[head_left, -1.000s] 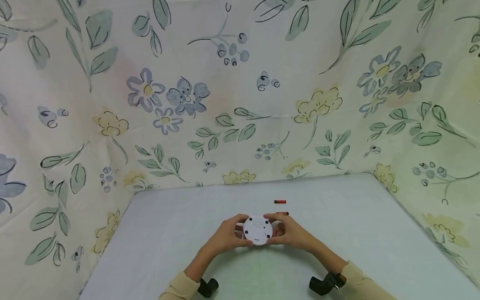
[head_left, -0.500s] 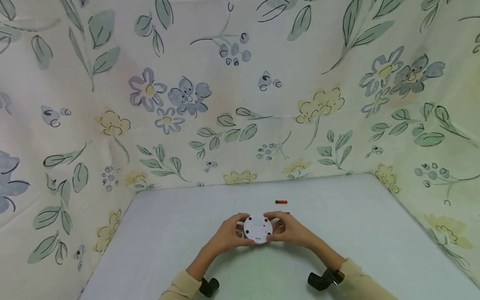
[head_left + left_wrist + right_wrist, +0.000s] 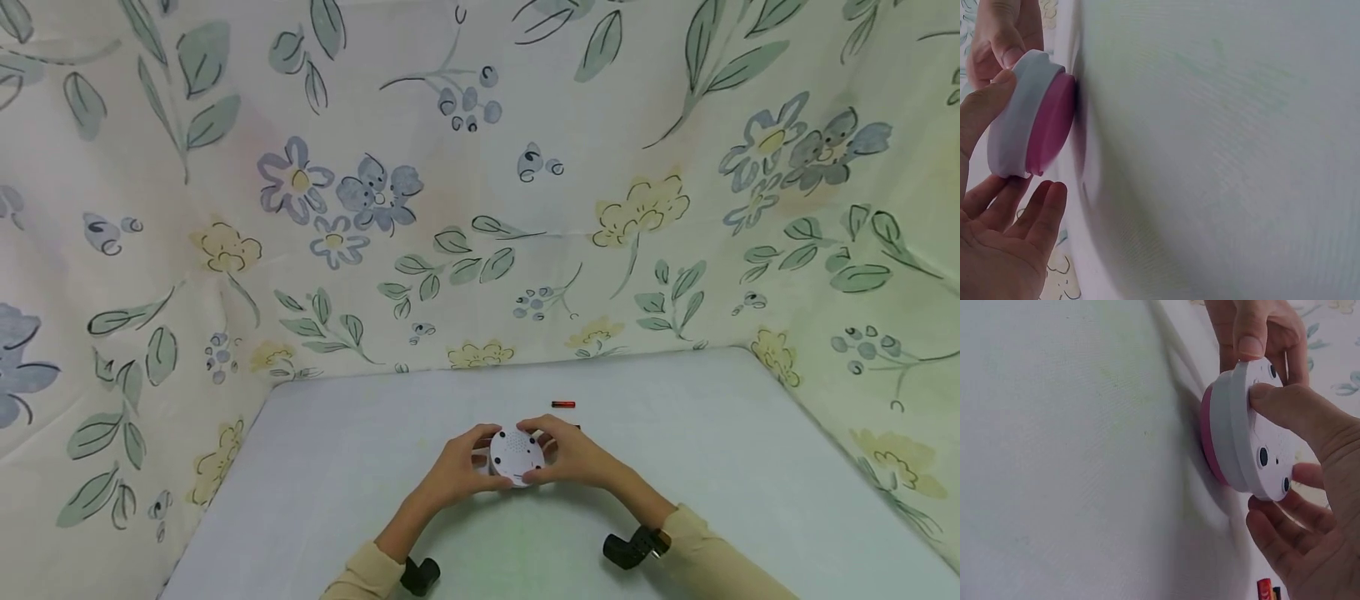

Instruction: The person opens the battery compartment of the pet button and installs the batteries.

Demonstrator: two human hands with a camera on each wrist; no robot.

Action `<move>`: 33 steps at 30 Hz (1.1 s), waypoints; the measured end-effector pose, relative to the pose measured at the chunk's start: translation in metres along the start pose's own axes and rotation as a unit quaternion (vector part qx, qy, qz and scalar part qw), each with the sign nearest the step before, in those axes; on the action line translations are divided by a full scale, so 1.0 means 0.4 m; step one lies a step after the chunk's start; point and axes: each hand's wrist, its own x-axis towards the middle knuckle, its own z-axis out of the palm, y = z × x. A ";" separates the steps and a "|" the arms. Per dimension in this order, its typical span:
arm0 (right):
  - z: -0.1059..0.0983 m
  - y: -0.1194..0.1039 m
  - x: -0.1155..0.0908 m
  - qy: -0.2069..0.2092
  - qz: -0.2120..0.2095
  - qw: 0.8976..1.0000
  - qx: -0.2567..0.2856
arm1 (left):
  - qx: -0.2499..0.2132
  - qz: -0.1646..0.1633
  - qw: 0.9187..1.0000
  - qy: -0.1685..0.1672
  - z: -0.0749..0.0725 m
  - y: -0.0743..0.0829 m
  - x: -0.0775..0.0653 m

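Hands low centre of frame: left hand (image 3: 457,469) and right hand (image 3: 573,457) both grip round white device (image 3: 516,456) between them, fingers curled on its rim. Pink underside seems to touch table (image 3: 720,450); red battery (image 3: 562,404) lies just above.

A red battery (image 3: 562,404) on the pale table (image 3: 750,450) — floral cloth (image 3: 480,183) behind.

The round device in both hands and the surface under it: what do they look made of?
Round device: looks like moulded plastic, a smooth matte white shell with small holes on its face, and a glossier pink underside. Both the left hand and the right hand grip it. Table surface: likely a pale cloth cover, since a fine weave shows.
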 end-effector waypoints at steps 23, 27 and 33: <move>-0.009 -0.018 0.027 -0.036 -0.005 0.999 0.017 | 0.004 0.017 0.999 0.028 -0.004 0.002 0.015; -0.012 -0.016 0.028 -0.045 -0.005 0.998 0.031 | 0.007 0.025 0.999 0.025 -0.007 0.003 0.018; -0.013 -0.009 0.028 -0.058 -0.001 0.998 0.036 | 0.008 0.018 1.000 0.020 -0.008 0.004 0.022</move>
